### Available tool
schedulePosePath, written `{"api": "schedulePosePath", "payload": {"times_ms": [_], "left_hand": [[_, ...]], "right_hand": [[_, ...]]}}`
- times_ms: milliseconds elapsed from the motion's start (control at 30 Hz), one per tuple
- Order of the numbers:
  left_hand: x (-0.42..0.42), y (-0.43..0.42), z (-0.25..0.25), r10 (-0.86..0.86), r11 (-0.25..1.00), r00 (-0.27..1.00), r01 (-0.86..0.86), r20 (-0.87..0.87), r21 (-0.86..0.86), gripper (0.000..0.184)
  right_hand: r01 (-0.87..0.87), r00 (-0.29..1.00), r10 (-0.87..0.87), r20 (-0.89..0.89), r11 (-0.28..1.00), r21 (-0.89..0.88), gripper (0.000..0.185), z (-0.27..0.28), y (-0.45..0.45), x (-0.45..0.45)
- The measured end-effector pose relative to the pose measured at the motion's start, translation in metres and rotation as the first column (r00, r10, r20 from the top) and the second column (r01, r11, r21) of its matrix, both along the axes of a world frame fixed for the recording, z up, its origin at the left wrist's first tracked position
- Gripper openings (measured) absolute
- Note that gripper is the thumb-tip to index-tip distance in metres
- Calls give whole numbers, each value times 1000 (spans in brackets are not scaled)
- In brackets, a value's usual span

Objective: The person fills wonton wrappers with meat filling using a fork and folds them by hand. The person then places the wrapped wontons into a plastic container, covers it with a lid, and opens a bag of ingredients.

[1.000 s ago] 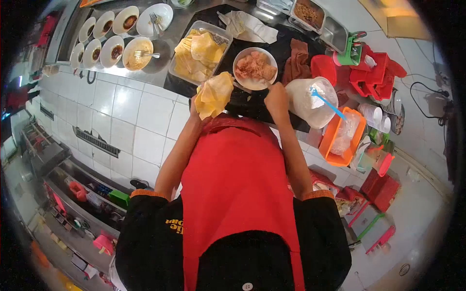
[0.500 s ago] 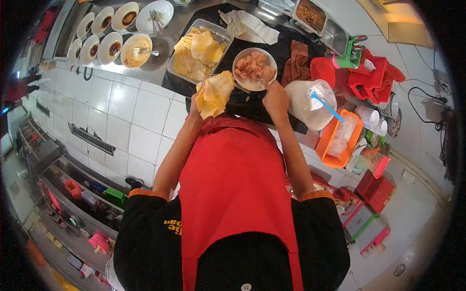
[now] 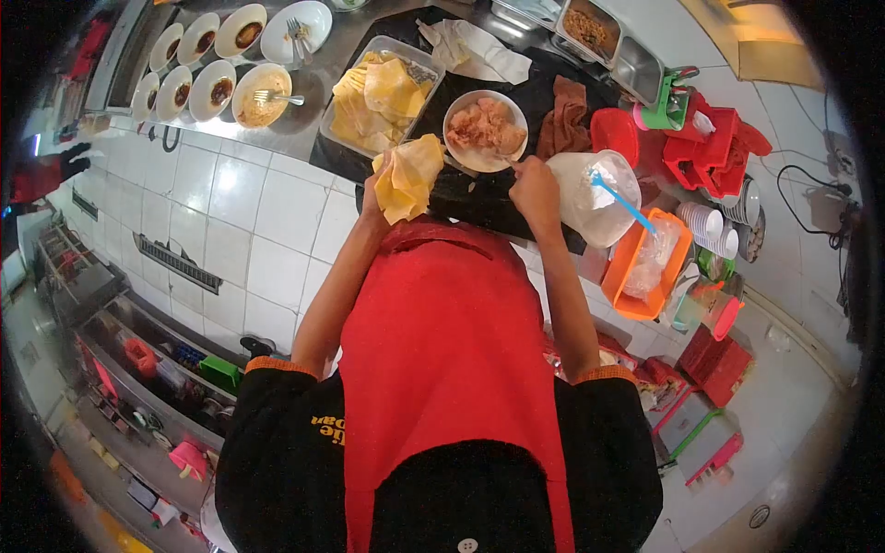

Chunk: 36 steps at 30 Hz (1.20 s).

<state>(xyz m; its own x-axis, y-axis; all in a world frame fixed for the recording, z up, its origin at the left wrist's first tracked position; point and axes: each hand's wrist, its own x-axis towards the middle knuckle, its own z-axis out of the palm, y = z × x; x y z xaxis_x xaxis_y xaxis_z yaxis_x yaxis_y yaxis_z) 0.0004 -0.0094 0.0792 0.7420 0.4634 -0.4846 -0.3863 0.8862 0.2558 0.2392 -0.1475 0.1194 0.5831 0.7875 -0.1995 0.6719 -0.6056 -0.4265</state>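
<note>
A stack of yellow wonton wrappers [image 3: 407, 180] rests in my left hand [image 3: 373, 200], which is closed around its left side. Just right of the stack, a white bowl [image 3: 454, 152] of pinkish minced meat [image 3: 485, 127] stands on the black work surface. My right hand [image 3: 535, 191] is closed, knuckles up, beside the bowl's lower right rim. A thin utensil seems to reach from its fingers towards the meat, but its kind cannot be made out. Behind my left hand, a clear plastic tub [image 3: 329, 129] holds more yellow wrappers.
A white container [image 3: 581, 207] with a blue spoon [image 3: 619, 200] and an orange basket [image 3: 678, 267] stand right of my right hand. A brown cloth [image 3: 564, 120] lies behind. Several sauce bowls [image 3: 214, 90] line the steel counter at far left.
My right hand has shifted slightly right and away from the bowl's rim. The left hand and its wrappers have stayed nearly still.
</note>
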Motion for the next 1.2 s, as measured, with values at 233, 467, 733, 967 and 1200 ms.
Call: {"api": "schedulePosePath", "payload": {"times_ms": [233,467,733,967,1200], "left_hand": [[3,2,5,-2,1000,999,1,47,27,53],[25,-7,44,-89,995,980,78,177,68,53],[33,-6,100,38,998,979,-48,202,48,54],[48,-11,79,-139,965,988,150,-68,213,54],[64,1,98,-158,966,987,147,36,211,56]], "right_hand": [[-119,903,182,-388,977,179,27,32,-13,11],[-6,828,341,-445,799,601,24,92,3,-17],[104,869,258,-422,738,667,23,76,-9,-10],[80,789,272,-552,844,530,27,122,5,4],[43,798,303,-521,833,552,36,106,18,24]]}}
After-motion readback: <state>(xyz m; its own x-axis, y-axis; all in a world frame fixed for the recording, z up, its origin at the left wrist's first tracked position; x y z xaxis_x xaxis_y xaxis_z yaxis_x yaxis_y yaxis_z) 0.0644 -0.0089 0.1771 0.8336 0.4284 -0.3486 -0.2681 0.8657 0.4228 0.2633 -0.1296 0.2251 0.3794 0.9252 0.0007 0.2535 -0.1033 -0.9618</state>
